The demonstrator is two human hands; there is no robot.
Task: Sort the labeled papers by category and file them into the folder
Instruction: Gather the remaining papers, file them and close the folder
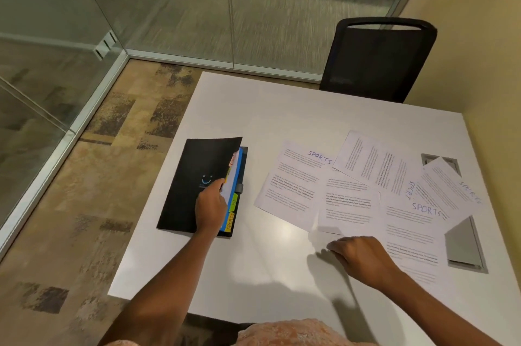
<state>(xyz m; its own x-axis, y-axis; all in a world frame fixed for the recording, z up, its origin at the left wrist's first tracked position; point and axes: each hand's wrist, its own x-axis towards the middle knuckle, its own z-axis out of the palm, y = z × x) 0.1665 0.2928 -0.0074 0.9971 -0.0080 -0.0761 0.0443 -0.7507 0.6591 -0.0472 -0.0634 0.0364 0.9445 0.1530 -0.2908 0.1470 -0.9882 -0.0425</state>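
Folder: black card folder (189,176) with coloured index tabs (230,220), flat on the white table (253,266), its cover partly raised.
Left hand (210,204): fingers curled round the folder cover's right edge, gripping it.
Papers: white printed sheets (296,185) headed "SPORTS", overlapping, right of the folder.
Right hand (363,257): right of the folder, at the sheets' near edge, fingers loosely bent, holding nothing.

— Floor?
— Patchy brown-and-beige carpet (112,148), left of the white square table (282,108).
— Beyond?
— Dotted glass partition walls (169,7) in pale metal frames; black mesh office chair (377,61) at the table's far edge, beside a plain cream wall (465,7).
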